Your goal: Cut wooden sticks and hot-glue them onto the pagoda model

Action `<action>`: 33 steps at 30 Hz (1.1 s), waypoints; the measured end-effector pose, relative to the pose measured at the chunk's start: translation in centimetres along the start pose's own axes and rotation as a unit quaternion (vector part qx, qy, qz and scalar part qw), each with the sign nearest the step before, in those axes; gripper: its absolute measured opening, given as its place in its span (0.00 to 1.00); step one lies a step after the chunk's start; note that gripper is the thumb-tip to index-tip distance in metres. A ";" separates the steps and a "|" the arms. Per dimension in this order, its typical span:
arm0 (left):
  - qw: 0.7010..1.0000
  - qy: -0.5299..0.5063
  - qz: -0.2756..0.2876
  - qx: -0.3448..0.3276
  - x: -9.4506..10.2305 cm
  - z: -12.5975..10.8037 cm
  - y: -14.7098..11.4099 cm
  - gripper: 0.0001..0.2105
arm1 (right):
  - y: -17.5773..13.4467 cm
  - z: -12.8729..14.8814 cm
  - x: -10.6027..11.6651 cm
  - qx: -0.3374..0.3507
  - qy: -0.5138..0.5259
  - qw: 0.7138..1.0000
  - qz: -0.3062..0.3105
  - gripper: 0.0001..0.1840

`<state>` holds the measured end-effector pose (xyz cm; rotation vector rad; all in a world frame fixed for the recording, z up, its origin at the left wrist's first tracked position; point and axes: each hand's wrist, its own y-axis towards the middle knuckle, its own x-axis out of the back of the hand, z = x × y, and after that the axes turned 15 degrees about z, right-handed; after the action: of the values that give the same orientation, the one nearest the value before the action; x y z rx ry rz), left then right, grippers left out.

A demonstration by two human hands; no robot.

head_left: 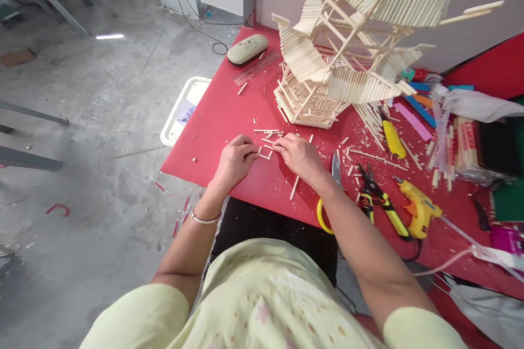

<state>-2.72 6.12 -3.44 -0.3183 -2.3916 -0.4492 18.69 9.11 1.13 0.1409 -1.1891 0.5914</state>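
Observation:
Between my hands lies a small open frame of short wooden sticks, with more cut sticks just behind it. My left hand is closed in a pinch on a short wooden stick at the left side of that frame. From the right, my right hand pinches the end of another short wooden stick; its fingertips partly hide it. A longer stick lies on the table under my right wrist. Behind my hands stands a tiered pagoda-like model of wooden sticks.
On the red table lie scissors, pliers, a yellow glue gun and a yellow utility knife. A beige case and a clear ruler are at the back left. Below the left edge sits a white tray.

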 end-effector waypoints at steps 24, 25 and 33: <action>1.000 0.000 0.005 0.009 0.1 -0.3 0.0 0.06 | -0.5 0.0 -0.4 -0.020 -0.008 1.000 0.008 0.09; 1.000 0.000 0.005 0.008 0.1 -0.3 0.0 0.06 | -0.5 0.1 -0.4 -0.018 -0.009 1.000 0.008 0.09; 1.000 -0.007 0.003 0.007 0.1 -0.3 0.0 0.05 | -0.5 0.1 -0.4 -0.010 -0.001 1.000 0.001 0.08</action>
<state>-2.63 6.00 -3.21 -0.3237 -2.4055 -0.4296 18.76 8.45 0.91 0.1238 -1.1965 0.5815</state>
